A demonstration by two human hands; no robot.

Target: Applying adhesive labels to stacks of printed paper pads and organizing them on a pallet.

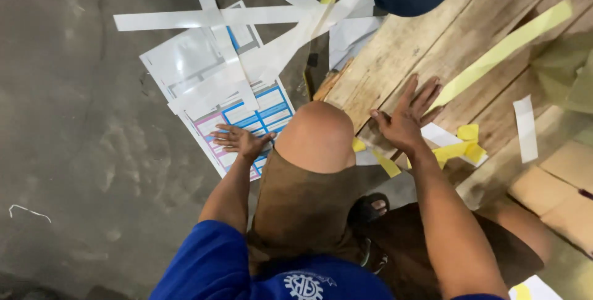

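Left hand (239, 139) spread flat on blue-and-pink printed paper sheet (259, 118); right hand (404, 121) splayed open on rough wooden pallet (432, 41).

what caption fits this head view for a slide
Crouched person, left hand on printed sheets on concrete, right hand flat on a wooden pallet.

The person wears a bright blue short-sleeved shirt (213, 263) with a round white gear-shaped emblem (303, 286) printed on its front. Brown knee-length shorts (306, 204) of a soft, slightly creased fabric leave the knee uncovered. On one foot sits a black open-toed sandal (369, 208) with a broad strap. Both forearms are uncovered, and no watch, glove or ring shows on the hands.
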